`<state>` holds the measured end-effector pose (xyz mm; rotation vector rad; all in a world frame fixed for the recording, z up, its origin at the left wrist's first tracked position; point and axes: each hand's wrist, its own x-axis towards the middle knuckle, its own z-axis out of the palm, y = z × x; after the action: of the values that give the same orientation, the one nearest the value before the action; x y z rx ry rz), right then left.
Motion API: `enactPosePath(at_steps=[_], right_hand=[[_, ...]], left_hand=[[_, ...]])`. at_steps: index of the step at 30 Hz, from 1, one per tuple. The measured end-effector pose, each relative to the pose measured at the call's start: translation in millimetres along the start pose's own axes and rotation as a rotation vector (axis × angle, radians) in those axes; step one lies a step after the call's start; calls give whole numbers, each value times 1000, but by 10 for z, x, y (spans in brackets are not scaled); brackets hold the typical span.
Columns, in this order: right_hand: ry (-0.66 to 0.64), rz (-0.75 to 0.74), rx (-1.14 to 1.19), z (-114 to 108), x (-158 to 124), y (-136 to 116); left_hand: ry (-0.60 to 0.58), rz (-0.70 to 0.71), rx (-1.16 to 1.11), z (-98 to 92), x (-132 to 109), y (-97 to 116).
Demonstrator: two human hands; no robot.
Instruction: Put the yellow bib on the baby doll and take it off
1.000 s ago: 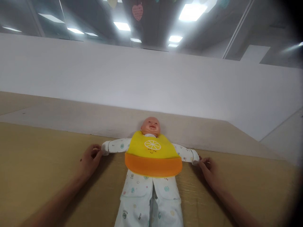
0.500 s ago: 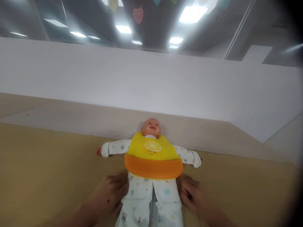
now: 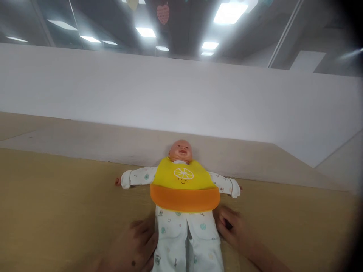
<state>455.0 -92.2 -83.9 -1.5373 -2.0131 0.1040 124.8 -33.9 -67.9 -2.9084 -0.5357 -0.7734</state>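
A baby doll (image 3: 181,150) lies on its back, arms stretched out to both sides. It wears a white printed outfit (image 3: 171,226) and a yellow bib (image 3: 181,181) with an orange pocket (image 3: 184,198) across the belly. My left hand (image 3: 136,243) is at the left edge of the outfit by the hip and thigh, fingers curled against the cloth. On the opposite edge, my right hand (image 3: 231,228) has its fingers bent and pinched at the fabric. The fingertips of both hands are partly hidden, and the doll's feet are out of frame.
The doll lies on a tan tabletop (image 3: 70,196). Behind its head runs a pale ledge (image 3: 113,141) against a white wall panel (image 3: 170,94). Above that is glass with ceiling lights and a hanging pink paper heart (image 3: 163,14).
The lower part of the outfit has shifted slightly right. My left hand has moved right and down with its edge; my right hand stays nearly in place. The camera view has shifted a little.
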Motion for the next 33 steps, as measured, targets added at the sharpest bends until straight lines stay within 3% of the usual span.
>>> enactPosePath(at_steps=[6,9,13,16,20,27,33], right_hand=[[20,146,-12,-1,-1,51],[79,98,-100,-62,7,161],[240,-77,-280,-192,5,463],[358,9,-377,-258,-8,744],[381,126,-431,-249,-11,985],[344,142,-227,-207,13,938],[359,378,70,-340,50,819]], left_hand=[[-17,-85,53,-52,48,-167],[-20,-175,100,-111,61,-300],[-53,-342,62,-175,26,-469],[-69,-440,30,-186,-10,-550],[-99,-507,-17,-166,-33,-580],[-130,-558,-110,-157,-37,-562],[-111,-567,-120,-129,-55,-583]])
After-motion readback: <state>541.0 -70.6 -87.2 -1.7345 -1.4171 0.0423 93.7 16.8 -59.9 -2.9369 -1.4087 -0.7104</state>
